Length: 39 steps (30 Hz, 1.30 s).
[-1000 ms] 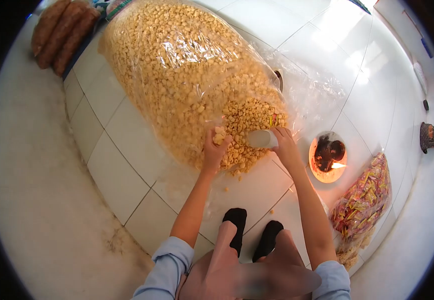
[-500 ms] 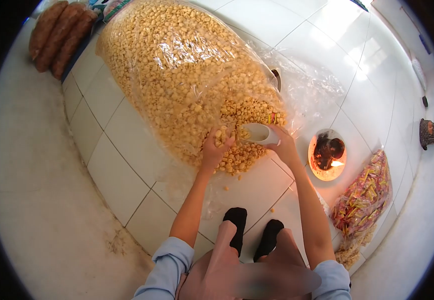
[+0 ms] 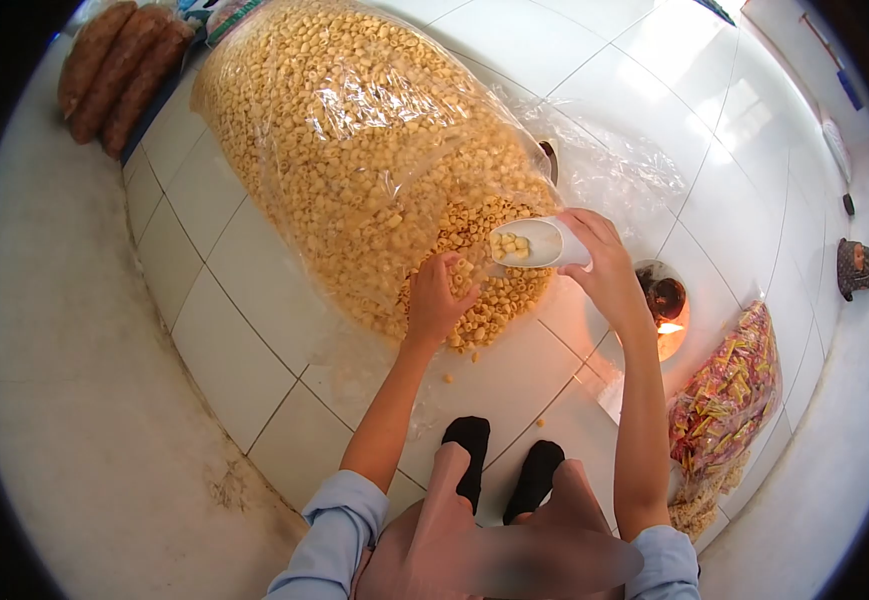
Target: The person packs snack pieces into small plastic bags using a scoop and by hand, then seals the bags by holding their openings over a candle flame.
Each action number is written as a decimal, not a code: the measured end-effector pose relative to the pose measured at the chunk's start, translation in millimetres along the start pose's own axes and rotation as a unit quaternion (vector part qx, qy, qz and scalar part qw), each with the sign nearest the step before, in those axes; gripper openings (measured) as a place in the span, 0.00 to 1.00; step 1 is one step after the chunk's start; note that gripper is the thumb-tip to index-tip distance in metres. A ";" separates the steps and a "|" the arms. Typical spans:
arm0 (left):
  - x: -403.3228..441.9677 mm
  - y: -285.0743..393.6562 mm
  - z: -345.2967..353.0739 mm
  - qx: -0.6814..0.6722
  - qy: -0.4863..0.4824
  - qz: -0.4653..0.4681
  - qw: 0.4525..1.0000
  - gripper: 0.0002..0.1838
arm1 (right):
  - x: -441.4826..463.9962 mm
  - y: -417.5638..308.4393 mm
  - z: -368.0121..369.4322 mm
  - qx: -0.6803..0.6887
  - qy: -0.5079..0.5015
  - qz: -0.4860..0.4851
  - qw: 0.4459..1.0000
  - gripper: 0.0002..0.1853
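A large clear plastic bag point(image 3: 354, 110) full of small ring-shaped yellow snacks point(image 3: 499, 310) lies on the tiled floor, its mouth toward me. My right hand point(image 3: 594, 248) grips a white scoop point(image 3: 544, 243) over the mouth, and a few snack pieces sit in the scoop. Just left of it, my left hand point(image 3: 438, 305) rests against the snacks at the bag's mouth. Its thumb and fingers are apart, with no held piece showing. Some of its fingertips are hard to make out against the snacks.
A plate point(image 3: 672, 345) with a small burning flame stands right of my right forearm, partly hidden by it. Further right lies a bag of red and yellow packets point(image 3: 729, 390). Brown bagged rolls point(image 3: 119, 75) are at top left; loose clear plastic point(image 3: 614, 165) lies beyond the bag.
My right hand has moved up and right with the scoop, drawing it away from my left hand. My left hand's fingers have spread, and the pieces seen in it before no longer show.
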<state>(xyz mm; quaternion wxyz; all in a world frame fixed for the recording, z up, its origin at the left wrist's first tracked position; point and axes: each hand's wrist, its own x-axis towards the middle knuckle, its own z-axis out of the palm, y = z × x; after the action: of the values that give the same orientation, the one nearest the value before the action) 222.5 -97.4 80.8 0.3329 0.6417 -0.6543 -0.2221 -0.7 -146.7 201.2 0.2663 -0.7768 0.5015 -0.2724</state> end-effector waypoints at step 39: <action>-11.0 -20.8 -10.7 -0.152 0.103 -0.088 0.979 0.21 | -17.6 41.2 151.7 0.042 -0.025 0.028 0.998 0.34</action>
<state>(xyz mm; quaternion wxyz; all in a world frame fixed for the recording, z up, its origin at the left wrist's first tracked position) 244.1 -86.7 71.5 0.4711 0.6580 -0.5165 -0.2800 71.8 -123.7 62.5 0.3188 -0.7573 0.5040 -0.2661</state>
